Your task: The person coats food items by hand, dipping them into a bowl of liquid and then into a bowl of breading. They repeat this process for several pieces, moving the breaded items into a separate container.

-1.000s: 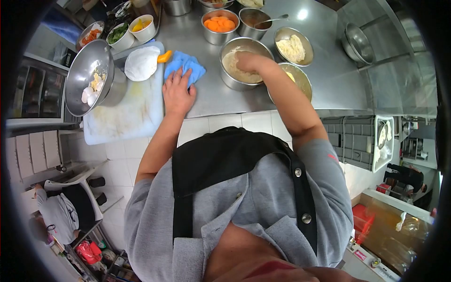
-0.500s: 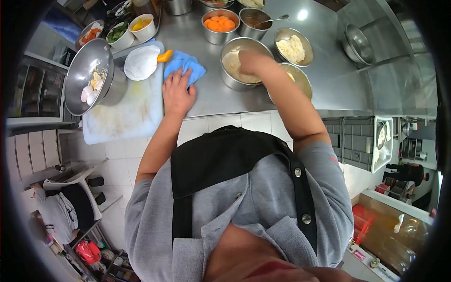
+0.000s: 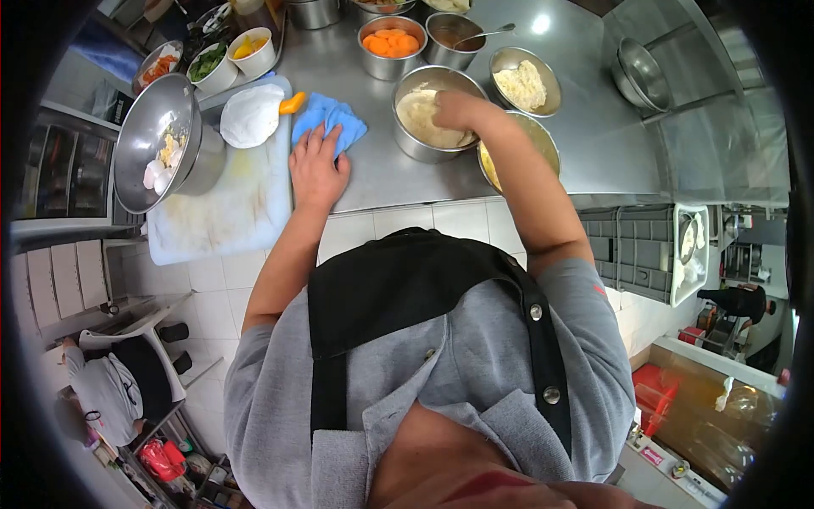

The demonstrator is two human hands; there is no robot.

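Observation:
My left hand (image 3: 319, 172) lies flat with fingers apart near the right edge of a white cutting board (image 3: 222, 212). Its fingertips rest on a crumpled blue cloth (image 3: 331, 119). Over a deep steel pot (image 3: 428, 154) holding a pale, flour-like mass (image 3: 421, 114), my right hand (image 3: 465, 113) reaches in with its fingers curled; the fingertips and anything in them are hidden. Beside my right forearm stand a steel bowl of pale crumbly food (image 3: 522, 85) and, partly covered by the arm, another bowl (image 3: 547, 144) with something yellow in it.
A tilted steel bowl (image 3: 140, 110) with eggs (image 3: 157, 176) stands on the board's left, near a white disc (image 3: 251, 116) with an orange handle. Behind are a pot of orange slices (image 3: 390, 42), a pot with a spoon (image 3: 454, 51) and white tubs (image 3: 253, 53). A seated person (image 3: 106, 386) is at lower left.
My right hand has shifted slightly and its fingers look less blurred over the pot. My left hand stays on the cloth. The whole view has moved a little.

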